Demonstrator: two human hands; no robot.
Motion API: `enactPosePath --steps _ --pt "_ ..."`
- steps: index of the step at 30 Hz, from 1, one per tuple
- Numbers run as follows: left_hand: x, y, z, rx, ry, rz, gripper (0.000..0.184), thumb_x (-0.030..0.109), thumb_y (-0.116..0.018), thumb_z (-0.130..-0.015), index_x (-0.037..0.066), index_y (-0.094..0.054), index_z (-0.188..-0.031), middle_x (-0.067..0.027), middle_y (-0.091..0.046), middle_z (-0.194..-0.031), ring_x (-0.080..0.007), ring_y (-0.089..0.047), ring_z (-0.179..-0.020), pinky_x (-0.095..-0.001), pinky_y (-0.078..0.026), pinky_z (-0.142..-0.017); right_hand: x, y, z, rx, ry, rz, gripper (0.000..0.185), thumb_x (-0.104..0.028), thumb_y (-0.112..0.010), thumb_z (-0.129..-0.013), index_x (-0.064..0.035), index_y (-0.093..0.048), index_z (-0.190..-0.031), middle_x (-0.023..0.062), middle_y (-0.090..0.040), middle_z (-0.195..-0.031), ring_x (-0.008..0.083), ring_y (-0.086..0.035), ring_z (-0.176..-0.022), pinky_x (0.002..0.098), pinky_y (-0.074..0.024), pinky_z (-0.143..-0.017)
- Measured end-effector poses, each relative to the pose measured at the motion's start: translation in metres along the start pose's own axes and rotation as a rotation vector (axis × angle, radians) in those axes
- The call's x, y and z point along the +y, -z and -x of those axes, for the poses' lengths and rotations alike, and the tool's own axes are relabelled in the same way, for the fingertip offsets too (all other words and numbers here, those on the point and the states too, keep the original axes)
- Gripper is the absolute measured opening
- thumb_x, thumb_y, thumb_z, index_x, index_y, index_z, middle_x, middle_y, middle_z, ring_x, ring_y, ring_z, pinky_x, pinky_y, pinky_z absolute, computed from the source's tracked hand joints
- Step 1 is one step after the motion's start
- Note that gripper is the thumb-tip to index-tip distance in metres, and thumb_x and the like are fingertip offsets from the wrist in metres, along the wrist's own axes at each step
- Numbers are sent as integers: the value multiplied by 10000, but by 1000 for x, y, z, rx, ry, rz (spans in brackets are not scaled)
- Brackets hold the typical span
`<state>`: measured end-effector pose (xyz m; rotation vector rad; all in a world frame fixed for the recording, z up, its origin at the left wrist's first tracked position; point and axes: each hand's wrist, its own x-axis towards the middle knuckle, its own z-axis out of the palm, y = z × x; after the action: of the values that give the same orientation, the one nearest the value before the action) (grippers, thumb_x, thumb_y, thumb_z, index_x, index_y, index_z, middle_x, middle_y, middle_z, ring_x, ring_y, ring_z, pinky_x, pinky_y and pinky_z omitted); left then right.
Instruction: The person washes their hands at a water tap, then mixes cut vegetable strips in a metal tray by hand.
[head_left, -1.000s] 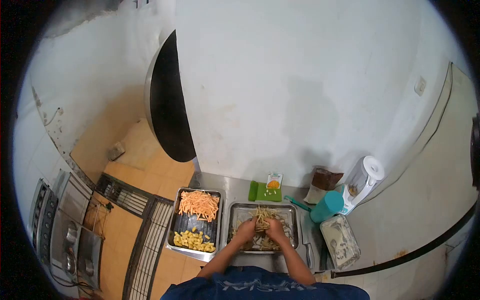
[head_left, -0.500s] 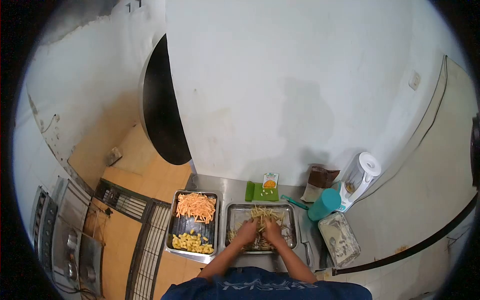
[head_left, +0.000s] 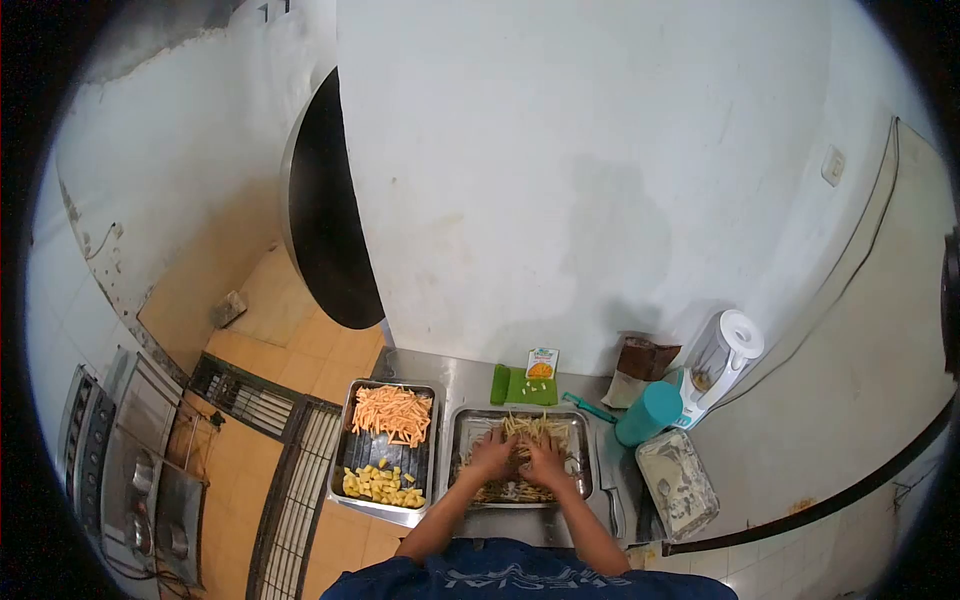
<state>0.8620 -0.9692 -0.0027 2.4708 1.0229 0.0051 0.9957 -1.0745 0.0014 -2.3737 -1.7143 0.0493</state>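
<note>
Pale thin strips (head_left: 535,426) lie in a metal tray (head_left: 585,437) in front of me. My left hand (head_left: 492,456) is down among the strips on the tray's left side, fingers apart. Close beside it, my right hand (head_left: 544,462) rests on the strips with its fingers spread. Some strips show beyond the fingertips and below the hands. What lies under the palms is hidden.
At left, another tray (head_left: 437,440) holds orange sticks (head_left: 392,414) and yellow chunks (head_left: 382,485). Behind are a green mat (head_left: 524,388) and a packet (head_left: 542,364). At right stand a teal container (head_left: 650,414), blender (head_left: 722,360), powdery tray (head_left: 678,484) and knife (head_left: 615,508).
My hands have lowered from holding a bunch of strips up over the tray to lying on the strips. The fingers have spread, and the bunch is let go.
</note>
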Motion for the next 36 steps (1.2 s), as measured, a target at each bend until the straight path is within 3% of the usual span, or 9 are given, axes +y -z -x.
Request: enactPosePath --steps 7,10,13,17,23,27,30,34,36 --pt "-14 -19 -9 15 -104 269 560 83 -736 -761 153 -634 -1307 -221 -657 -1224 -416 -615 -1159 -479 -510 -978 25 -27 -18 -99 4 -537 536 -118 -785 -778 -86 -638 -1292 190 -643 -1307 343 -627 -1189 412 -484 -1010" --pt "-13 -5 -7 139 -114 315 546 6 -660 -754 139 -652 -1284 -223 -693 -1123 -416 -633 -1112 -472 -512 -964 29 5 -22 -116 -37 -806 414 22 -701 -768 -54 -698 -1175 177 -725 -1123 299 -697 -1057 361 -526 -914" --pt "-17 18 -4 245 -393 518 553 50 -697 -776 158 -635 -1315 -204 -682 -1179 -416 -633 -1118 -465 -512 -967 26 55 -22 -97 88 -833 436 14 -688 -781 -56 -683 -1212 166 -710 -1186 298 -680 -1115 349 -515 -954" --pt "2 62 26 -18 -314 326 585 137 -733 -806 181 -594 -1373 -161 -607 -1357 -414 -576 -1236 -496 -508 -986 41 69 -15 -300 127 -727 543 -82 -718 -816 -85 -604 -1347 160 -649 -1327 305 -597 -1262 403 -474 -1058" --pt "-11 0 33 -137 83 -10 771 248 -791 -788 227 -463 -1485 -207 -380 -1545 -437 -351 -1431 -602 -507 -971 34 14 7 -520 -27 -90 1001 -382 -895 -701 -254 -385 -1552 325 -179 -1614 516 -434 -1365 547 -412 -1119" --pt "-13 -47 10 43 -45 19 728 238 -787 -786 173 -479 -1443 -252 -521 -1360 -472 -532 -1241 -567 -539 -911 36 -31 3 -328 -43 -319 904 -267 -893 -699 -195 -455 -1487 294 -362 -1530 493 -474 -1330 520 -460 -1068" --pt "-13 -55 -4 42 -101 77 622 197 -761 -793 131 -523 -1364 -239 -631 -1189 -469 -627 -1082 -543 -545 -873 37 -38 -6 -253 42 -432 725 -68 -779 -722 -78 -541 -1407 284 -634 -1213 452 -617 -1135 482 -527 -944" --pt "3 3 8 9 -132 152 531 136 -731 -785 89 -573 -1289 -221 -710 -1015 -410 -678 -991 -522 -544 -847 28 18 -21 -359 20 -548 608 0 -719 -760 -31 -587 -1353 236 -689 -1134 390 -708 -896 438 -583 -780" --pt "0 11 3 34 -130 144 524 138 -730 -790 92 -585 -1291 -211 -714 -1025 -409 -679 -993 -525 -543 -849 26 41 -22 -377 -21 -730 551 45 -663 -789 -20 -597 -1332 181 -706 -1117 258 -705 -770 364 -574 -645"
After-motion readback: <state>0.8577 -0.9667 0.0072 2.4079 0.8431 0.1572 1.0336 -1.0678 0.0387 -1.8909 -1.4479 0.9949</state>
